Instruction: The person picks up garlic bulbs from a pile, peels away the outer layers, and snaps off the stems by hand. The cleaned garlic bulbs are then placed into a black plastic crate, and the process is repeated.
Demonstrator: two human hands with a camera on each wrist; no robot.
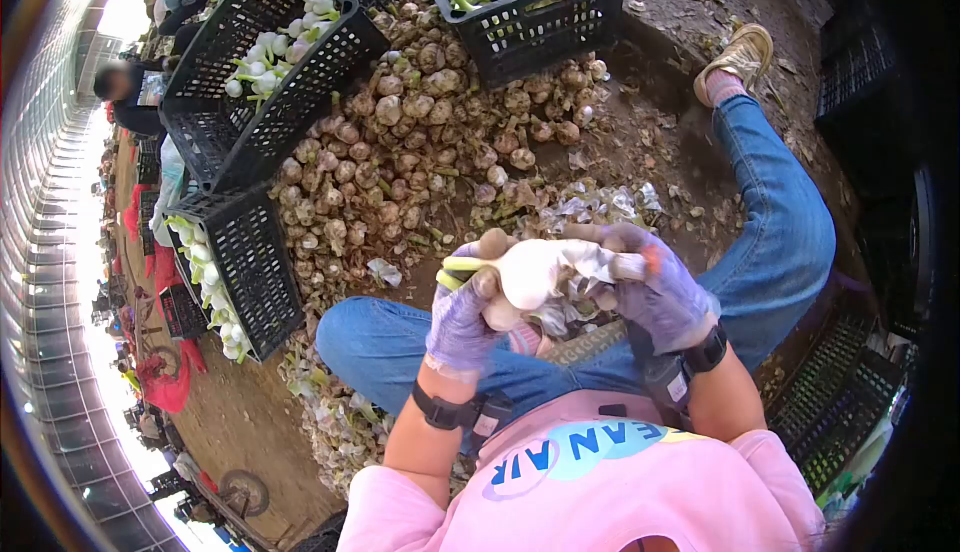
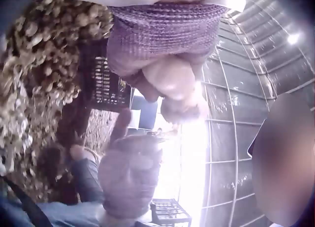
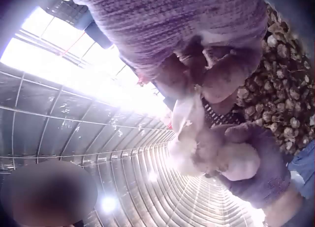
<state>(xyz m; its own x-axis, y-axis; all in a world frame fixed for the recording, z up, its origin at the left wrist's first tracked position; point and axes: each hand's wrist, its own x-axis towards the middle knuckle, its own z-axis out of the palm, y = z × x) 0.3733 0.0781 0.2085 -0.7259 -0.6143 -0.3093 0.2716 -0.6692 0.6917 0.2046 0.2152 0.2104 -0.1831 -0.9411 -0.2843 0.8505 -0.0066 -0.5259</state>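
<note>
Both hands meet in front of the lap, in thin purple knit gloves with soiled fingertips. My left hand (image 1: 462,317) grips a peeled white garlic bulb (image 1: 530,274), its green stems (image 1: 462,268) sticking out on the left. Another white bulb (image 1: 500,314) sits lower in the same hand, seen too in the left wrist view as a smooth bulb (image 2: 170,78) under the fingers. My right hand (image 1: 665,297) pinches loose papery skin (image 1: 590,257) at the bulb's right side. In the right wrist view the skin (image 3: 189,113) hangs between the right fingertips and the bulbs.
A big heap of unpeeled garlic (image 1: 400,122) lies ahead on the soil. Black crates with white bulbs stand behind it (image 1: 545,27) and at the left (image 1: 235,272). Shed skins (image 1: 600,207) litter the ground between the jeans-clad legs (image 1: 775,212). Another person (image 1: 135,92) is far left.
</note>
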